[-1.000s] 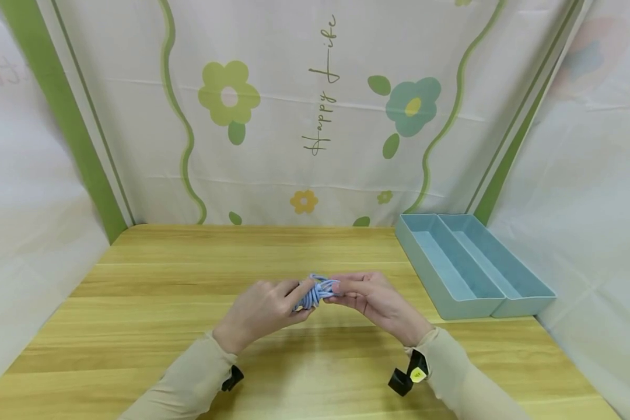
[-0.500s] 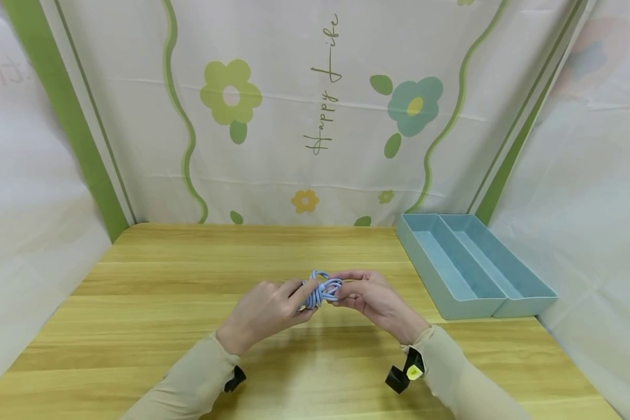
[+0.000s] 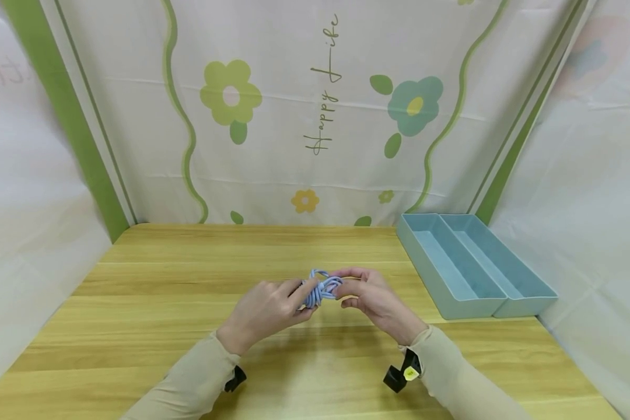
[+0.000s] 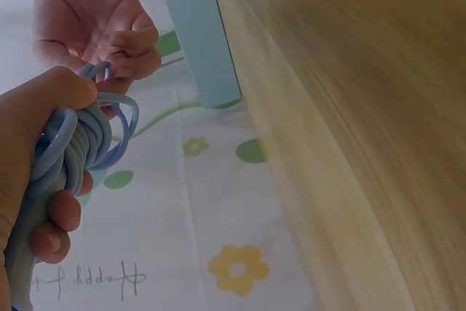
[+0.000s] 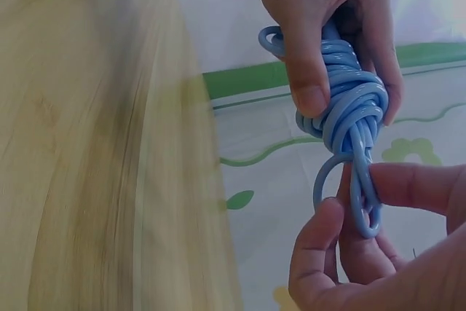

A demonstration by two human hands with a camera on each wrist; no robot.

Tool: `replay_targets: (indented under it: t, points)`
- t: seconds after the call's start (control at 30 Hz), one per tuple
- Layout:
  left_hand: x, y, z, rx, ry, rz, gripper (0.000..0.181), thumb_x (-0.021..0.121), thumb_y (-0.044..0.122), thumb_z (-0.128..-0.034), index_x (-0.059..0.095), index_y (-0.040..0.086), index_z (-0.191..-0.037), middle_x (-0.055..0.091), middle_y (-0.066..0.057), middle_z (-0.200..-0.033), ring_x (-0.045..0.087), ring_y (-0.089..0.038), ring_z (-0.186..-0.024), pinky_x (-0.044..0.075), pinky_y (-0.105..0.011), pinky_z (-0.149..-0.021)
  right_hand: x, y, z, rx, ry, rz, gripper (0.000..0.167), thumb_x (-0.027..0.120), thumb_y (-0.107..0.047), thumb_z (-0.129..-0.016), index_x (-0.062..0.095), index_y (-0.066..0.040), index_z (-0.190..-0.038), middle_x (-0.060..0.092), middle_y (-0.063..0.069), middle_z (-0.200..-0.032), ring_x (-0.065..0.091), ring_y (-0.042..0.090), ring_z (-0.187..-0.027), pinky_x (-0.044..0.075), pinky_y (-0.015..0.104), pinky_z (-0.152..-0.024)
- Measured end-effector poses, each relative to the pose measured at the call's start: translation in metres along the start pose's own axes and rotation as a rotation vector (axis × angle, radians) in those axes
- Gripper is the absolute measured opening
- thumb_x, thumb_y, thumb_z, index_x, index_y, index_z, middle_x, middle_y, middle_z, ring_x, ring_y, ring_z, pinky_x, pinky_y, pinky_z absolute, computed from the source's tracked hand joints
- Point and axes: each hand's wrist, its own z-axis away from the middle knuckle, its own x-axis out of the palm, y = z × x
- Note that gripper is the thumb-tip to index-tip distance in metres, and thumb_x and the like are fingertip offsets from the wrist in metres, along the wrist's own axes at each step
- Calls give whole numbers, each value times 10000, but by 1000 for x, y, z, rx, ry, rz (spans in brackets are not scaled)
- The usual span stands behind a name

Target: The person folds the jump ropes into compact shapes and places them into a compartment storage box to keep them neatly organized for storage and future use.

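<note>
A light blue cord (image 3: 315, 294), wound around its own middle into a bundle, is held above the table between both hands. My left hand (image 3: 268, 309) grips the wound part, thumb on one side and fingers curled round the other, as the left wrist view shows. Loose loops stick out of the bundle's right end. There my right hand (image 3: 380, 303) pinches a loop (image 5: 362, 209) between thumb and finger, while its other fingers curl nearby. A small loop (image 5: 271, 40) pokes out beside the left thumb in the right wrist view. The left palm hides part of the bundle.
Two long light blue trays (image 3: 472, 300) stand side by side at the table's right rear. The wooden table (image 3: 189, 256) ends against a white curtain (image 3: 273, 157) with printed flowers. A black device (image 3: 396, 378) sits at the right wrist.
The right-hand fingers have loosened and drawn slightly right, so more of the loops shows. The left hand keeps its grip on the cord and has barely moved.
</note>
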Motion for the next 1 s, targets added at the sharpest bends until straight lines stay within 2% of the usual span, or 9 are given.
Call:
replay_targets:
  t: [0.1,0.23,0.47,0.6,0.7,0.8,0.87,0.93,1.0]
  points:
    - [0,-1,0,-5,6,-5,527,838,332,-783,653,-1,-1147,684,-74,-805,618,-99,-531,463,-174,-430,-1,2,-1,-25,23,53,341,732,-23,-844,635,78,-1156,675,158,-1037,604,217,-809,511,302,-687]
    - [1,-3,1,-11,15,3,531,846,330,-773,668,-7,-1142,688,-76,-804,612,-100,-519,458,-175,-423,-3,6,-3,-85,65,196,300,772,-114,-856,695,23,-1112,698,112,-954,623,240,-811,524,308,-665]
    - [2,-5,3,-7,36,24,529,858,319,-752,679,-14,-1121,690,-82,-807,619,-107,-521,473,-180,-436,-3,12,-3,-244,132,388,285,811,-222,-841,754,-139,-1107,698,82,-998,631,282,-863,558,408,-657]
    - [3,-5,4,-5,64,29,524,860,309,-739,681,-10,-1113,688,-74,-800,607,-100,-505,464,-171,-431,-3,14,-3,-449,128,545,234,801,-226,-853,774,-168,-1078,690,-13,-987,625,206,-855,564,376,-635]
    - [4,-5,4,-10,77,54,513,859,294,-736,677,-6,-1110,686,-67,-794,598,-91,-497,455,-159,-429,-3,16,-4,-687,117,715,177,788,-148,-860,788,-126,-1036,684,-52,-953,610,146,-793,540,289,-567]
    - [4,-5,4,-31,71,111,507,859,276,-738,670,-5,-1116,692,-72,-796,606,-90,-503,459,-148,-439,-2,18,-5,-957,126,867,173,783,-28,-839,785,-71,-1007,675,-11,-946,592,139,-760,513,238,-529]
    - [4,-5,3,-55,62,164,507,859,262,-742,662,-4,-1126,700,-82,-805,622,-95,-519,466,-140,-454,-1,20,-6,-1088,160,929,176,767,27,-826,769,-39,-989,674,21,-946,579,151,-755,496,226,-516]
    - [4,-5,2,-83,53,214,499,855,251,-749,653,4,-1133,700,-80,-789,619,-89,-516,460,-126,-460,0,21,-6,-1148,194,960,152,729,46,-841,740,-28,-974,661,32,-917,569,159,-755,487,230,-508]
    - [5,-6,1,-111,50,260,486,852,242,-754,648,5,-1126,696,-75,-769,618,-82,-520,459,-116,-470,0,22,-5,-1128,209,947,119,682,35,-874,697,-30,-973,644,33,-896,557,153,-754,483,247,-500]
